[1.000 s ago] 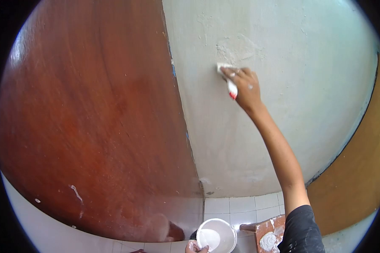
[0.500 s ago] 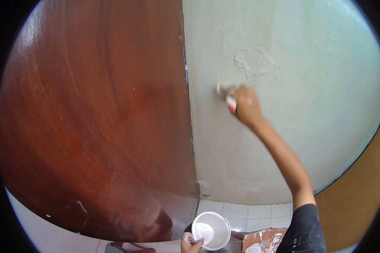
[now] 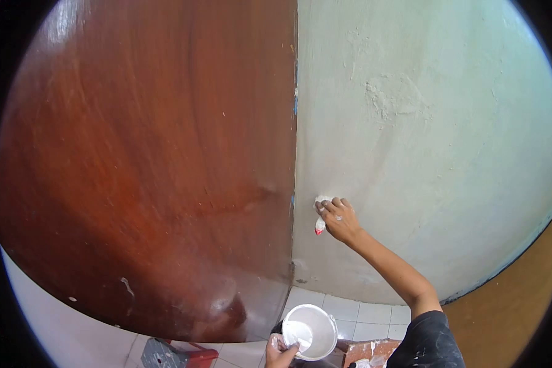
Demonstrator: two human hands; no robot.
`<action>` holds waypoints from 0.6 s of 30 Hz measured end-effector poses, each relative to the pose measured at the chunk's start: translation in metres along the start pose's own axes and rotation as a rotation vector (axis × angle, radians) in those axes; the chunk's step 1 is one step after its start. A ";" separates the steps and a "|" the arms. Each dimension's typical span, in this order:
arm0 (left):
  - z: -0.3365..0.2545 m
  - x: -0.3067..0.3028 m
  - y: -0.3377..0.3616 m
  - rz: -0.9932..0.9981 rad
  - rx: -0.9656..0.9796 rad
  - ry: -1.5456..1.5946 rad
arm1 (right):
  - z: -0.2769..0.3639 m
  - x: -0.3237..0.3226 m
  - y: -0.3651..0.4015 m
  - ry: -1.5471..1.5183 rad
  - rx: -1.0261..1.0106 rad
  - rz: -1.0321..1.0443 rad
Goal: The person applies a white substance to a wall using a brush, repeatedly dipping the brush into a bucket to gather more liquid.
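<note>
My right hand (image 3: 340, 219) is closed around a paintbrush (image 3: 319, 226) with a white-smeared, red-ended handle. The brush's white head is against the pale wall (image 3: 411, 165), a little right of the brown wooden door panel (image 3: 165, 153). White smears mark the fingers and the back of this hand. At the bottom, my left hand (image 3: 279, 352) grips the near rim of a white bucket (image 3: 327, 334), thumb over the edge. White paint shows in the bucket's bottom. Higher on the wall is a rough, raised patch (image 3: 392, 98).
A red and grey stool (image 3: 178, 354) stands at the lower left on white floor tiles (image 3: 374, 314). Near my right sleeve lies a reddish-brown board (image 3: 365, 351) with white smears. A brown surface (image 3: 509, 294) borders the wall at the lower right.
My right hand has moved down the wall with the paintbrush, from beside the rough patch to well below it. The view has shifted slightly left; my left hand still holds the bucket.
</note>
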State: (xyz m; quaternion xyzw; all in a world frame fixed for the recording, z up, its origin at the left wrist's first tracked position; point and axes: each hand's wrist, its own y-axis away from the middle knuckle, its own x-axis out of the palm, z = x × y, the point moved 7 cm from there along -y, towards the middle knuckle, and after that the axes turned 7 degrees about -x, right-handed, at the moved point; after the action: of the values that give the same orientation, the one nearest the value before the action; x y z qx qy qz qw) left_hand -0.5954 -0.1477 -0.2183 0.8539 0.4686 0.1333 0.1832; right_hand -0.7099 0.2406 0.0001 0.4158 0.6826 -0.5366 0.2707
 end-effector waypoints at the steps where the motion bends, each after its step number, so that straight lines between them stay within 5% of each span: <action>1: -0.012 0.001 0.000 0.011 0.037 -0.039 | -0.006 -0.016 -0.009 -0.026 0.024 -0.035; 7: -0.040 -0.003 -0.004 0.120 -0.091 -0.039 | -0.099 -0.178 -0.099 -0.044 0.106 -0.357; 12: -0.042 -0.005 -0.030 0.093 0.036 0.009 | -0.111 -0.315 -0.146 0.276 0.082 -0.636; 15: -0.031 -0.012 -0.047 0.077 0.119 -0.054 | -0.103 -0.278 -0.139 0.406 0.064 -0.543; 18: -0.038 -0.013 -0.050 0.084 0.120 -0.022 | -0.066 -0.183 -0.096 0.371 -0.177 -0.469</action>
State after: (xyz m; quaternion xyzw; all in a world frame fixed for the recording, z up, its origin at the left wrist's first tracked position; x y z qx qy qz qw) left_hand -0.6547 -0.1265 -0.2069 0.8836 0.4375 0.1030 0.1311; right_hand -0.6941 0.2451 0.2167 0.3126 0.8418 -0.4377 0.0455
